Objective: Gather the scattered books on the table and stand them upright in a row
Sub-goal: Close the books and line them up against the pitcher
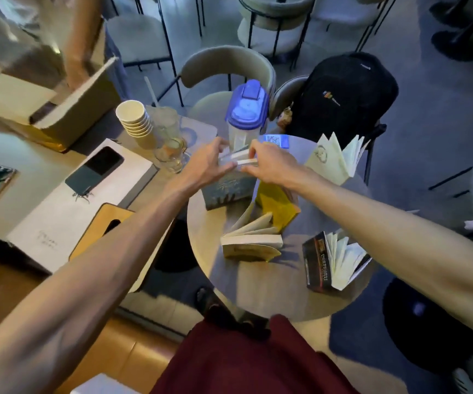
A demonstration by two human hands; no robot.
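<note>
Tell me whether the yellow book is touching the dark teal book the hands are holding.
Cannot tell. In the head view the yellow book stands close beside the teal book, but the right forearm and blur hide where they would meet.

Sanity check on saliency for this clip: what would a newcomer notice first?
Both bare arms stretching in from the bottom corners, the left hand and right hand meeting on the top edge of a dark teal book standing upright at the far side of the round table. Next, the books fanned open around it: a cream one at centre, a black one near the right rim. Behind stands a blue-lidded pitcher.
</note>
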